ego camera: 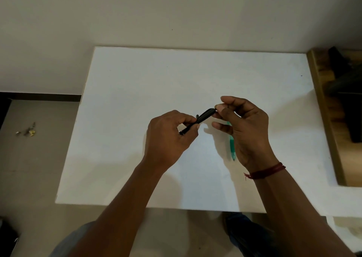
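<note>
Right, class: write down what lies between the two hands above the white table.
A black pen, seen in the head view: the left hand grips its lower end, the right hand pinches its upper end.

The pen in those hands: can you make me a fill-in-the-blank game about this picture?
The left hand and the right hand hold one pen coloured ____.
On the table, partly behind the right hand, lies a second pen coloured ____.
The red thread is tied round the ____ wrist.
Missing words: black, green, right.
</note>
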